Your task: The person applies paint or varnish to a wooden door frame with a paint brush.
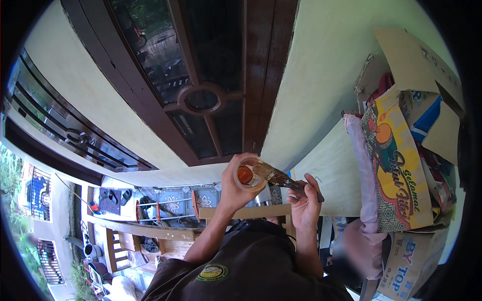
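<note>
Pale wall (321,65) with a dark-framed glazed panel (202,100) behind. Left hand (232,184): grip closed around a clear cup (239,183) containing reddish-brown liquid (245,174). Right hand (306,203): grip closed on the dark handle of a stained brush (273,176), its tip overlapping the cup's right rim. Outward: dark shirt (251,266) below; open cardboard box (396,173), yellow-panelled, well apart at right.

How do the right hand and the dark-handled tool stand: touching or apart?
Touching. The head view shows it plainly: the right hand grips the dark-handled tool by its handle, with the fingers against it.
</note>
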The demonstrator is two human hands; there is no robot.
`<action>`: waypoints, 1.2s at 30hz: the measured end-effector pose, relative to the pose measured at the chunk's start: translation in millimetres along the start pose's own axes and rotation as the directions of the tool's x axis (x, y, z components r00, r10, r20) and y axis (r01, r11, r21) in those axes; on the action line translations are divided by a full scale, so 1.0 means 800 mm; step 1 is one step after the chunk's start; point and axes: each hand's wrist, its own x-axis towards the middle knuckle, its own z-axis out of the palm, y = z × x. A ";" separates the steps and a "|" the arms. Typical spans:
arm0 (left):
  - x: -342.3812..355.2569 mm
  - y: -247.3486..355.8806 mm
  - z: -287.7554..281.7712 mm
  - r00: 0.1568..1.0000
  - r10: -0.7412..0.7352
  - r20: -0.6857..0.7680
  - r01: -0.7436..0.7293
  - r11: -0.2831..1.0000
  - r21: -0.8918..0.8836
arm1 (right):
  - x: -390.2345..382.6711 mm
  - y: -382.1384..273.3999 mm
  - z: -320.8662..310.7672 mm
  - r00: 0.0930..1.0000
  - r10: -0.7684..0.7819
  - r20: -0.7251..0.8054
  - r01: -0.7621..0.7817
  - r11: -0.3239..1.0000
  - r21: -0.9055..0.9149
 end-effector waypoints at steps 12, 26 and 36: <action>-0.009 -0.007 -0.004 1.000 -0.004 -0.001 0.004 1.000 -0.001 | -0.013 0.006 0.003 0.989 -0.102 0.111 0.115 0.986 -0.119; -0.010 -0.009 0.008 1.000 -0.024 -0.019 0.024 0.999 -0.032 | -0.012 0.024 -0.017 0.971 -0.225 0.086 0.238 0.951 -0.196; 0.008 -0.002 0.017 1.000 -0.031 0.004 0.031 0.999 -0.036 | 0.009 0.024 -0.019 0.973 -0.209 0.094 0.212 0.977 -0.027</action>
